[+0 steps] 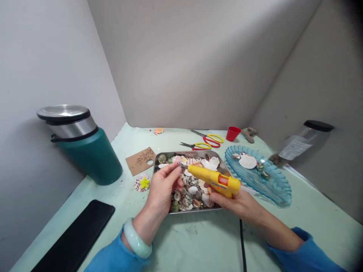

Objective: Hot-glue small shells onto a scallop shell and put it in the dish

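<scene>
My right hand (238,204) grips a yellow glue gun (214,180) with its nozzle pointing left. My left hand (163,189) is pinched on something small at the nozzle tip; I cannot make out what it is. Both hands hover over a metal tray (221,162) filled with several mixed seashells. The gun's black cord (242,241) runs down toward me. A pale bangle sits on my left wrist.
A blue glass plate (269,185) with a white shell and small shells lies right of the tray. Two scissors (205,141), a red cup (233,133), a brown card (140,160), a flower-topped shell (142,183), a green lidded bin (85,145) and a black slab (76,238) surround them.
</scene>
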`<state>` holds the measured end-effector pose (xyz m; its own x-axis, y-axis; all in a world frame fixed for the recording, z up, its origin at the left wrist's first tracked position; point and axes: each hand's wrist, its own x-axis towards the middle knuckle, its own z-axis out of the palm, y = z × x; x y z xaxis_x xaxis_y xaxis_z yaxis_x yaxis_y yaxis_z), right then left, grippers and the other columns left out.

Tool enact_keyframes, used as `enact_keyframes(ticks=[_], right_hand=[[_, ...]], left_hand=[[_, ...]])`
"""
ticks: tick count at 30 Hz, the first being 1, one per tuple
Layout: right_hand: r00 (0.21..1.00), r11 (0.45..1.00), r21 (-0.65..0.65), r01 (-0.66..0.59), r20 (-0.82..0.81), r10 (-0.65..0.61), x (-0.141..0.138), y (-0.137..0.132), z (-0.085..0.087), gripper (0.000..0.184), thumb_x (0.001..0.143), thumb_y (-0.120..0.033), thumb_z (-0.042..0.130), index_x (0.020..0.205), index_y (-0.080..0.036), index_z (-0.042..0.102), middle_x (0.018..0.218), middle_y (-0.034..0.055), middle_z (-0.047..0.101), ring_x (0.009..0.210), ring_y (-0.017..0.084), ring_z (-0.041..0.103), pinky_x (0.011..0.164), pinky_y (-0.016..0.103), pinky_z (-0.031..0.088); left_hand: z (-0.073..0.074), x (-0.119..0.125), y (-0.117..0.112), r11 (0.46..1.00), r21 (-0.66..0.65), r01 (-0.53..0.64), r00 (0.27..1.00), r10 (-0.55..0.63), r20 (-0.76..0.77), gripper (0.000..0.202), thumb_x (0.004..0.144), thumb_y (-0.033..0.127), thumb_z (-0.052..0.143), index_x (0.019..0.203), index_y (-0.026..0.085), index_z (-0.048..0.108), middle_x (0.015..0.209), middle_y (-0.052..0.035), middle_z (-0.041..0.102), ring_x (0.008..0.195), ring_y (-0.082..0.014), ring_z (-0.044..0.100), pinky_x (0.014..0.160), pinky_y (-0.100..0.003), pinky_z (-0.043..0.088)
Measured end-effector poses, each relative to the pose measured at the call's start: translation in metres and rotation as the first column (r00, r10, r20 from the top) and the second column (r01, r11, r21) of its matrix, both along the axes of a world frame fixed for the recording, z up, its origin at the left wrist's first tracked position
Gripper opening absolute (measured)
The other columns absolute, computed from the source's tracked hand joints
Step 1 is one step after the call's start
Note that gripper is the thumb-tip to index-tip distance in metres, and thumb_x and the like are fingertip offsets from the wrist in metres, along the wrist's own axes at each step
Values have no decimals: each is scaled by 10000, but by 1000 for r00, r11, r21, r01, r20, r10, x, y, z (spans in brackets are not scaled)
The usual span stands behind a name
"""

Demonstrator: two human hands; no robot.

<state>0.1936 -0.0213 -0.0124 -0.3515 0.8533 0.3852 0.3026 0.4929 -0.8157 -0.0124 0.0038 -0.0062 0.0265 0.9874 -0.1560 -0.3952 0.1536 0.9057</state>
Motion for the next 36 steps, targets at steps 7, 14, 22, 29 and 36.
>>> enact_keyframes(ticks=[7,14,22,29,36], right_hand=[[1000,1000,15,-12,26,12,1,1,-2,218,848,-345,670,1052,-292,727,901,40,720,863,248,668,714,340,564],[1000,1000,-10,9,9,-9,1,0,-2,201,850,-371,668,1022,-289,731,919,36,726,874,242,666,774,351,565],[989,994,-107,1,146,15,3,-2,4,373,868,-490,604,1132,-244,700,961,46,727,877,241,663,839,364,553],[993,996,-93,12,117,-1,2,-2,2,368,873,-492,597,1128,-245,692,991,54,730,927,256,660,901,396,529],[989,997,-79,9,147,2,2,-1,0,328,871,-473,606,1103,-253,682,1019,40,725,909,254,662,876,389,536]], left_hand=[[0,0,0,1000,19,1,1000,-1,-9,400,698,339,762,1006,116,637,466,52,562,422,-70,470,437,-178,354],[2,0,0,1000,25,17,998,-15,-69,396,716,330,741,1015,97,627,456,48,561,413,-72,459,434,-182,363],[0,0,-1,1000,28,-2,998,4,-67,420,723,341,728,1043,87,631,449,46,550,420,-74,455,429,-177,354],[1,1,-1,1000,27,4,996,-1,-88,414,705,321,740,1028,83,633,465,46,552,419,-79,459,420,-184,369],[-3,0,0,999,53,-4,997,9,-82,380,732,326,727,1025,103,635,467,52,543,425,-74,456,428,-177,366]])
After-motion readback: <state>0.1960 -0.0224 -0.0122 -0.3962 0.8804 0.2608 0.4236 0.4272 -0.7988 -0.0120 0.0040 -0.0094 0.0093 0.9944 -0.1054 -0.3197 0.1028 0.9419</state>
